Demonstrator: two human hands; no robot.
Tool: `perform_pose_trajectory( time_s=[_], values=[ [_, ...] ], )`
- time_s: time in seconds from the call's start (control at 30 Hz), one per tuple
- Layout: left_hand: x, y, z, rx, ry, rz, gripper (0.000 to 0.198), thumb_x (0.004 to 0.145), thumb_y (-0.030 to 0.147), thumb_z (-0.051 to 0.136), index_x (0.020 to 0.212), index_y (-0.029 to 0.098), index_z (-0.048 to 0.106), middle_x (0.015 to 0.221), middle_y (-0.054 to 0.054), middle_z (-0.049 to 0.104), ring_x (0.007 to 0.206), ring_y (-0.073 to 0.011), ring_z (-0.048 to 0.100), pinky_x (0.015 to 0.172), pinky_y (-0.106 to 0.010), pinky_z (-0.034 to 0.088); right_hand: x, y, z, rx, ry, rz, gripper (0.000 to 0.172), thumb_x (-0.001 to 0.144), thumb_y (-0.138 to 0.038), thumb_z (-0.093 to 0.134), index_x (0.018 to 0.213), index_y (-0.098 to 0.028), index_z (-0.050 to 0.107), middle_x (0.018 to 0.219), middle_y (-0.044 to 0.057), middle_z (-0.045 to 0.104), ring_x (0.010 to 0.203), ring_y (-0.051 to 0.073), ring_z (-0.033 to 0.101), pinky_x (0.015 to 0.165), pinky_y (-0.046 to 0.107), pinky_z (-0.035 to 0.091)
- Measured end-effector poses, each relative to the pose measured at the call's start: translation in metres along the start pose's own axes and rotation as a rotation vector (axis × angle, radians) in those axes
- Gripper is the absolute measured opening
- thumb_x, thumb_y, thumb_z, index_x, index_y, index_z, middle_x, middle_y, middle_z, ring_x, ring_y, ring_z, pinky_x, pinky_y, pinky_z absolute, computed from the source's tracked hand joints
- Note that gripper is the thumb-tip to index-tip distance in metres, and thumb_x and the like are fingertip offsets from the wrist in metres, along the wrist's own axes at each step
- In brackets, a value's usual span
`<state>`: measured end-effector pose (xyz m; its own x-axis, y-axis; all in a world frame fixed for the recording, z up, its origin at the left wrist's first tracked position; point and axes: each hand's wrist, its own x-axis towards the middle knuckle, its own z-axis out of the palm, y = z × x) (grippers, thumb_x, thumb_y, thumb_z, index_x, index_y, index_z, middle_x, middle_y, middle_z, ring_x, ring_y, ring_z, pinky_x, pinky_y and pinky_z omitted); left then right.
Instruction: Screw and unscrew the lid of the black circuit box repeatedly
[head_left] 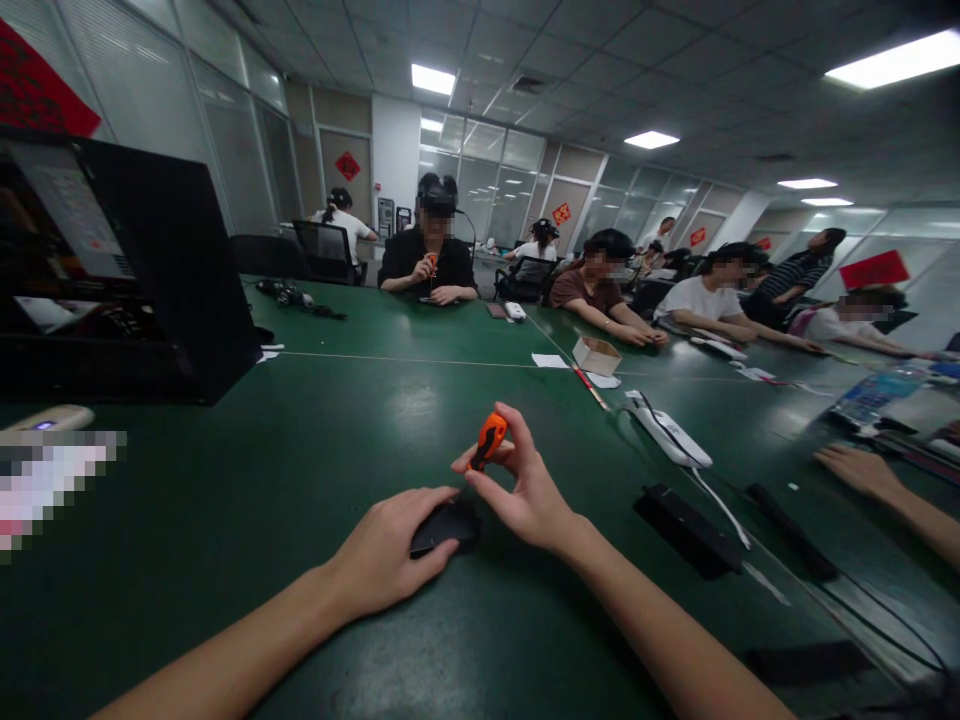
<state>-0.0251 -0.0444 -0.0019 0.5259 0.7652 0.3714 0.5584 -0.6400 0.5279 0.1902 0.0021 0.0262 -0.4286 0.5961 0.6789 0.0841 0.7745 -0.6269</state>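
Two hands meet near the middle of the green table (300,470). The left hand (386,550) lies cupped over a small black device (446,527) that rests flat on the cloth, its fingers curled on the near end. The right hand (525,495) pinches an orange-handled screwdriver (489,438) between thumb and fingertips, and the shaft points down into the device's top. From where I stand the main risk looks like a slip. The pinch sits high on the handle, so a hard push could skate the tip off and into the left thumb, which lies just beside it, or scratch the casing. The device is only pinned, not clamped, and could twist under the turning. Any loose screw would be hard to spot on the dark cloth. Room is generous in front and to the left, where bare table runs out to the big black case (172,270), well apart. The right side is tighter. A black bar (686,528) and a white power strip (671,437) with its cable lie near the right forearm, and a co-worker's hand (859,470) rests beyond them. The near table edge is out of sight.
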Motion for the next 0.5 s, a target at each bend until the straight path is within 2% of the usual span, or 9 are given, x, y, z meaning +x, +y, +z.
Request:
perform_pose_trajectory(
  time_s=[0.1, 0.23, 0.37, 0.43, 0.5],
  values=[
    [0.001, 0.001, -0.001, -0.002, -0.003, -0.001, 0.046, 0.089, 0.027, 0.064, 0.134, 0.021, 0.055, 0.125, -0.010, 0.070, 0.111, -0.0269, 0.068, 0.097, -0.041, 0.054, 0.000, -0.004, 0.004, 0.003, 0.003, -0.050, 0.081, 0.089, -0.009, 0.059, 0.155, -0.033, 0.019, 0.098, 0.001, 0.070, 0.086, 0.013, 0.069, 0.084, 0.034, 0.060],
    [0.001, 0.001, -0.001, -0.013, 0.008, 0.009, 0.044, 0.090, 0.027, 0.063, 0.134, 0.022, 0.054, 0.125, -0.009, 0.070, 0.110, -0.0257, 0.068, 0.096, -0.040, 0.054, -0.001, -0.005, 0.012, -0.103, 0.145, -0.130, 0.081, 0.086, -0.008, 0.063, 0.154, -0.029, 0.024, 0.092, 0.000, 0.067, 0.080, 0.012, 0.068, 0.081, 0.033, 0.061],
    [0.002, 0.000, -0.002, -0.017, 0.005, 0.023, 0.042, 0.091, 0.027, 0.062, 0.132, 0.022, 0.055, 0.122, -0.009, 0.071, 0.108, -0.0247, 0.069, 0.094, -0.038, 0.056, -0.004, -0.001, 0.009, -0.306, 0.211, -0.239, 0.082, 0.083, -0.016, 0.074, 0.152, -0.027, 0.031, 0.112, 0.009, 0.066, 0.095, 0.017, 0.069, 0.088, 0.036, 0.060],
    [0.001, -0.001, -0.002, -0.007, 0.008, 0.030, 0.044, 0.091, 0.027, 0.062, 0.134, 0.022, 0.054, 0.122, -0.009, 0.071, 0.108, -0.0248, 0.069, 0.094, -0.038, 0.056, -0.005, -0.001, 0.006, -0.346, 0.227, -0.239, 0.082, 0.083, -0.019, 0.075, 0.153, -0.027, 0.033, 0.124, 0.013, 0.063, 0.099, 0.018, 0.069, 0.090, 0.036, 0.060],
    [0.001, -0.003, -0.002, 0.007, 0.019, 0.031, 0.045, 0.091, 0.027, 0.062, 0.135, 0.022, 0.052, 0.124, -0.009, 0.071, 0.110, -0.0254, 0.069, 0.095, -0.039, 0.056, -0.004, -0.002, 0.003, -0.327, 0.209, -0.203, 0.080, 0.085, -0.019, 0.073, 0.154, -0.027, 0.032, 0.125, 0.012, 0.064, 0.095, 0.016, 0.069, 0.091, 0.035, 0.060]
  ],
)
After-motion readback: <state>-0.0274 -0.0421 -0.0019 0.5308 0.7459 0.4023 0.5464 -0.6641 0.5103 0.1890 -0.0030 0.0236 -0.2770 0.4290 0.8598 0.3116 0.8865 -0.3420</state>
